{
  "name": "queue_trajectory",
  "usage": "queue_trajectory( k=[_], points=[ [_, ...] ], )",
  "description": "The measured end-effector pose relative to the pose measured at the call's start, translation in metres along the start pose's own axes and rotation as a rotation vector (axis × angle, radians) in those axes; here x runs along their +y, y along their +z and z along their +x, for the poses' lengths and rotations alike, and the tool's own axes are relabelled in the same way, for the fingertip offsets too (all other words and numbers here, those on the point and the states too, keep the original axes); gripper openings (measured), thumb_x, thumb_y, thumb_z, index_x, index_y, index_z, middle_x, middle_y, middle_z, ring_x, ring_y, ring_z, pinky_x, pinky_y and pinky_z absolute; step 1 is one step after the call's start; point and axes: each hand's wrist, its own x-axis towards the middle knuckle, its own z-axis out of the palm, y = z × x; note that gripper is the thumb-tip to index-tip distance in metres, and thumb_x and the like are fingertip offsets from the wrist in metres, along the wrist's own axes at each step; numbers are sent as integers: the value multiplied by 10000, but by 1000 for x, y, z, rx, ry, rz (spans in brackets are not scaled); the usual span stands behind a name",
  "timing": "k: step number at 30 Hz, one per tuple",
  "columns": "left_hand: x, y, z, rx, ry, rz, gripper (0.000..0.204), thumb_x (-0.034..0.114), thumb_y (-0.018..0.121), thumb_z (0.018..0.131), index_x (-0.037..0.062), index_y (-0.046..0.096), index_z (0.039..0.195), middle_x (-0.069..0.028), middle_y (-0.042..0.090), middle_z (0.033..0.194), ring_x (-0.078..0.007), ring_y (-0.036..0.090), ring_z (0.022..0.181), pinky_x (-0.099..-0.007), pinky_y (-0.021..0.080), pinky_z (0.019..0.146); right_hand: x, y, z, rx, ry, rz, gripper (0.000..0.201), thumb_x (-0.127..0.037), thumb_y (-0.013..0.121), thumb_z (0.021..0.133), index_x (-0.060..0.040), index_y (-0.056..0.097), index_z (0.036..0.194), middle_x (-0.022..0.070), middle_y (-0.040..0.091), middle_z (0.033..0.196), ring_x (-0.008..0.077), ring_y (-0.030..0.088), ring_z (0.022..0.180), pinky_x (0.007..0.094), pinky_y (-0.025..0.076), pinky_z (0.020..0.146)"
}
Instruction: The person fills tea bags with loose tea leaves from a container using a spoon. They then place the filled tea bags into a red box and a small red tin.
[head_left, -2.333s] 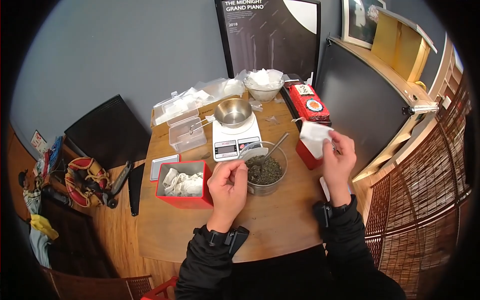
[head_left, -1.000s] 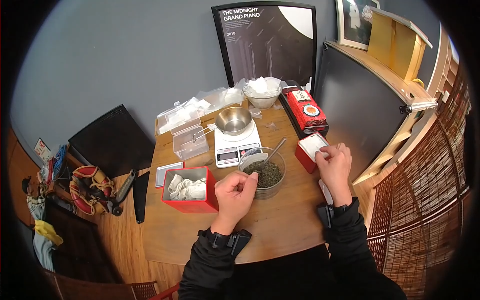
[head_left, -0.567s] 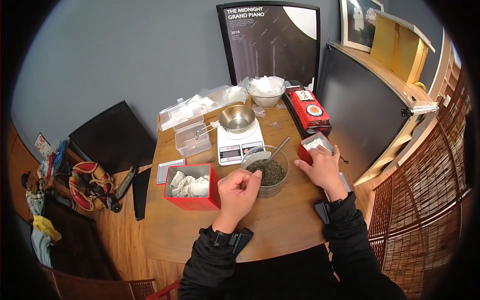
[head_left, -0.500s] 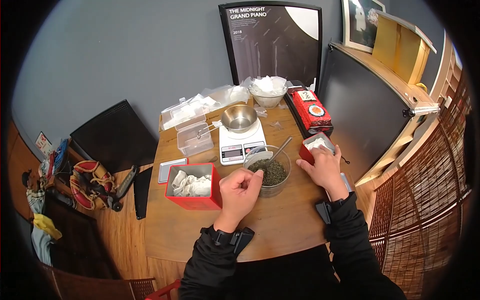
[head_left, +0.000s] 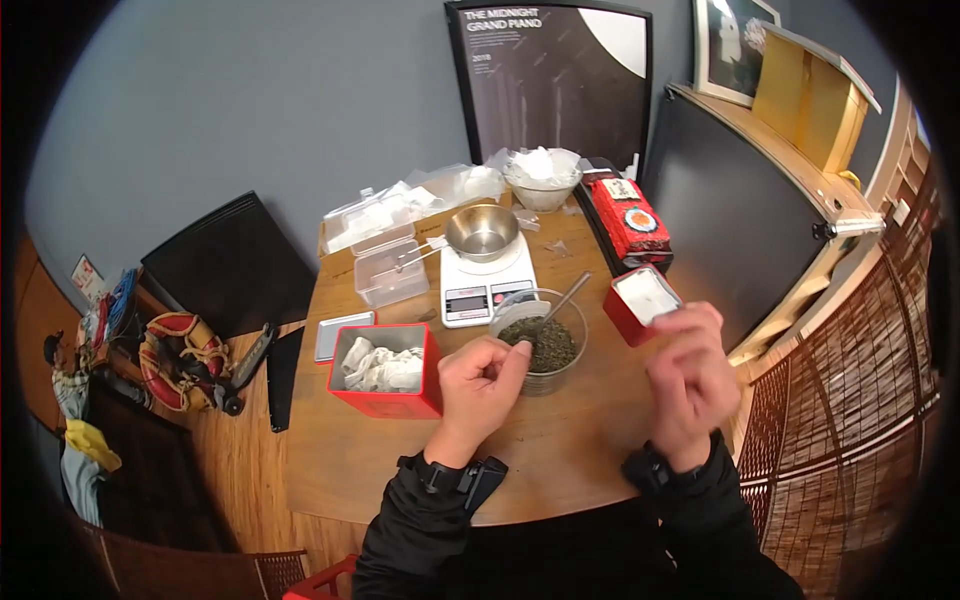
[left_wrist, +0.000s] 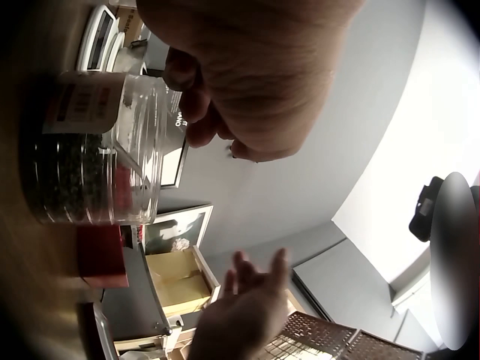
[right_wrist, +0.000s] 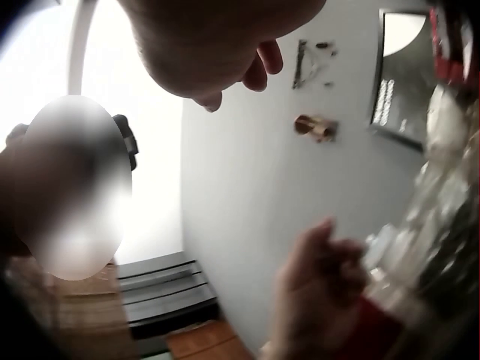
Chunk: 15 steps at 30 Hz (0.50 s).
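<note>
Beside the clear jar (head_left: 548,384) of dried green-black leaves, my left hand (head_left: 478,390) stays curled, thumb against the fingers, with nothing showing in it. A metal spoon (head_left: 568,298) leans in the jar. My right hand (head_left: 695,385), blurred, is raised just in front of the small red tin (head_left: 627,314) at the right; its fingers are loosely bent and bare. White pouches (head_left: 648,296) fill that tin near its rim. Left of my left hand, a bigger open red tin (head_left: 385,404) holds crumpled white pouches (head_left: 380,368).
Behind the jar, a white kitchen scale (head_left: 490,285) carries a steel bowl (head_left: 484,232). An open plastic box (head_left: 390,275) and a lid (head_left: 344,335) lie at the left. At the back stand a filled glass bowl (head_left: 542,197) and a red packet (head_left: 632,220).
My right hand lowered a white pouch into the small red tin, pressed on it with its fingers, then lifted away toward me empty. My left hand barely moved.
</note>
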Motion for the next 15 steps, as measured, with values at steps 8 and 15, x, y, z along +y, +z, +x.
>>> queue_trajectory(
  k=[8,15],
  points=[
    [-2,1,-2,-9,-4,-1,242,-19,727,843,0,558,670,-26,620,641,-34,465,525,-206,363,482,-107,-25,41,-85,80,266,167,-7,675,844,-72,521,849,-4,633,789,129,632,741,339,444,841],
    [-5,-1,-1,-28,13,22,240,-14,725,845,0,555,676,-28,623,652,-32,463,532,-207,361,479,-97,-7,42,-103,201,483,157,-17,688,831,-59,540,858,18,642,795,132,632,731,314,453,783]
  ],
)
